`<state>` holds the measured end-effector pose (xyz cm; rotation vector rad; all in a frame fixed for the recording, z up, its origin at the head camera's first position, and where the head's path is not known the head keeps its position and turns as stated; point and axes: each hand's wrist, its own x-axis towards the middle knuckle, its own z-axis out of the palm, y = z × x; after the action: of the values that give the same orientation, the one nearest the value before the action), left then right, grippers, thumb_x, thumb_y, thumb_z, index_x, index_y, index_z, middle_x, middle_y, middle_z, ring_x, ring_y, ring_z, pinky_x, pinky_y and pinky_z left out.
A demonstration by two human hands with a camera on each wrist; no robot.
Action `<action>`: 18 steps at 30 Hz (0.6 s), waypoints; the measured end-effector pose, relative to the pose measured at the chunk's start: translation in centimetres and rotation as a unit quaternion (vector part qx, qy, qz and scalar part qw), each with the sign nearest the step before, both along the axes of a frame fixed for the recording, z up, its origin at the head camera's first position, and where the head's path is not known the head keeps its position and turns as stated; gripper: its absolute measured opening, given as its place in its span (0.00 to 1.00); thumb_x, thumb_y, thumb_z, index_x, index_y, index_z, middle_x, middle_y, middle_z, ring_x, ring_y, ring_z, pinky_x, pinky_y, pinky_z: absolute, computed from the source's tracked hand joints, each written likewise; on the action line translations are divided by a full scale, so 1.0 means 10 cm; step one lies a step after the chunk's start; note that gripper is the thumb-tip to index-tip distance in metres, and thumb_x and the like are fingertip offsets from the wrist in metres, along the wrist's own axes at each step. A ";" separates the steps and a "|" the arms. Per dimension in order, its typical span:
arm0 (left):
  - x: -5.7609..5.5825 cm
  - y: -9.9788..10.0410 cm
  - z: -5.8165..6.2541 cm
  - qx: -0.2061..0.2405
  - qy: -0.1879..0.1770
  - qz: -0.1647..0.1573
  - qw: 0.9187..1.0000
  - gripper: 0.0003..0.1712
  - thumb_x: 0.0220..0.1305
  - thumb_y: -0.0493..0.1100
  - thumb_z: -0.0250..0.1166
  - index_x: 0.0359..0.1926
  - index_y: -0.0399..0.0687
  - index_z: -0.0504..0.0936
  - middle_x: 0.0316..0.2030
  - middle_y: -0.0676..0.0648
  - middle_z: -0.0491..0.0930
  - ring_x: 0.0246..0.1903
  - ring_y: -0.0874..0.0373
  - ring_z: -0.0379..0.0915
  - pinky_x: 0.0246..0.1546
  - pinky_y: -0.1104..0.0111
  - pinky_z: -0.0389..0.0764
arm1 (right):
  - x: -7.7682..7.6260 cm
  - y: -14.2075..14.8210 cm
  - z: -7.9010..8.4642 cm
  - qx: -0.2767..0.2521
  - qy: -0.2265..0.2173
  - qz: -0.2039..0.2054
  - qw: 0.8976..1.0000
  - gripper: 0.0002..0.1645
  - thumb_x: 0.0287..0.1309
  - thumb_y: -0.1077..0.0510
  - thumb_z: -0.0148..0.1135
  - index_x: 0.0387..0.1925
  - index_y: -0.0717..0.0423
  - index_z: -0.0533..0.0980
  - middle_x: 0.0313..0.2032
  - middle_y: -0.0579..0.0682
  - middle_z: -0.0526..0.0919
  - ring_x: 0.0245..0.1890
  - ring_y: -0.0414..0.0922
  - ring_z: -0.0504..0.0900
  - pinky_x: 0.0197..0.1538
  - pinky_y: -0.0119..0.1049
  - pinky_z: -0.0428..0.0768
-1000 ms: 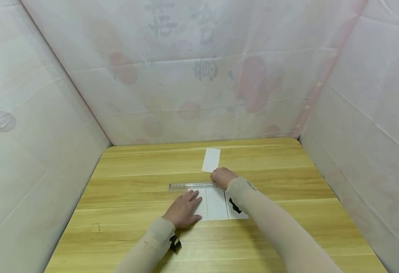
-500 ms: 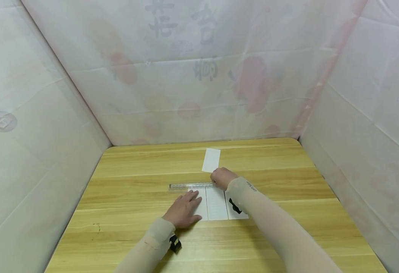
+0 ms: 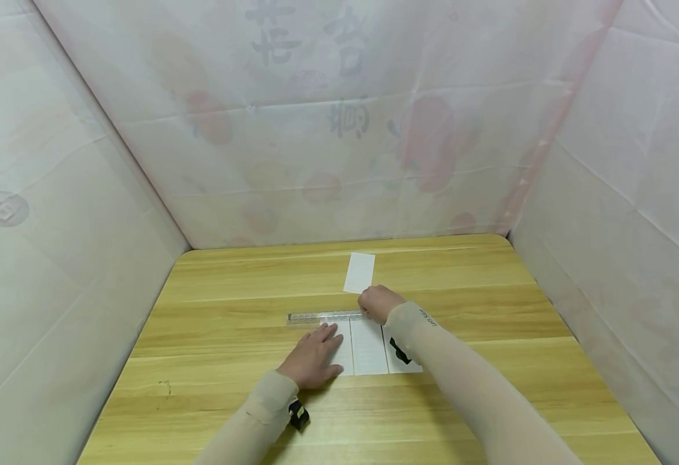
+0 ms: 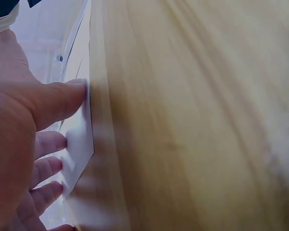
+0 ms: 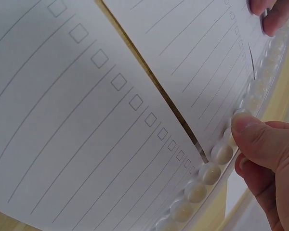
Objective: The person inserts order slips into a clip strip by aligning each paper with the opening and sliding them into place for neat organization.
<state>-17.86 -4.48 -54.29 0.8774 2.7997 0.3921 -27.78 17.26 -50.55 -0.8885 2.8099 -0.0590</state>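
Three white lined sheets lie side by side on the table: a left sheet (image 3: 346, 349), a middle sheet (image 3: 369, 349) and a right sheet (image 3: 407, 367). Along their far edge runs a clear plastic strip (image 3: 318, 317) with a row of round bumps (image 5: 197, 191). My left hand (image 3: 313, 358) rests on the left sheet with its fingers spread; in the left wrist view its thumb (image 4: 62, 98) touches the paper. My right hand (image 3: 381, 303) pinches the strip between thumb and fingers, near the gap between the middle and right sheets. My right forearm hides part of the right sheet.
Beyond the strip, another white sheet (image 3: 360, 272) lies slightly tilted, its near end close to my right hand. The wooden table (image 3: 229, 278) is enclosed by pale printed cloth walls (image 3: 316, 161) at the back and both sides.
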 end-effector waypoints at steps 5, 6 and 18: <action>-0.07 -0.01 0.04 0.013 0.015 0.009 1.000 0.37 0.66 0.59 0.59 0.69 0.46 0.65 0.71 0.43 0.57 0.69 0.47 0.54 0.65 0.54 0.60 | 0.00 -0.01 0.02 -0.003 0.004 0.003 1.000 0.13 0.53 0.68 0.67 0.20 0.49 0.78 0.20 0.39 0.76 0.22 0.36 0.70 0.29 0.30 0.72; -0.10 -0.01 0.06 0.013 0.020 0.009 1.000 0.37 0.66 0.59 0.59 0.69 0.46 0.65 0.70 0.43 0.58 0.68 0.47 0.56 0.64 0.55 0.61 | 0.00 -0.01 0.02 -0.005 0.003 0.004 1.000 0.13 0.53 0.68 0.67 0.20 0.49 0.78 0.20 0.39 0.76 0.22 0.36 0.70 0.29 0.30 0.73; -0.72 0.00 0.66 -0.014 0.036 -0.017 0.999 0.33 0.69 0.53 0.58 0.68 0.42 0.65 0.64 0.41 0.68 0.63 0.48 0.64 0.62 0.58 0.66 | 0.00 0.01 0.05 -0.016 -0.015 -0.003 1.000 0.07 0.50 0.67 0.70 0.26 0.52 0.82 0.27 0.43 0.82 0.26 0.36 0.75 0.32 0.31 0.75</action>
<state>-25.09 -4.49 -47.68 0.9509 2.8438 0.3220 -27.75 17.32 -50.06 -0.8792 2.7922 -0.1182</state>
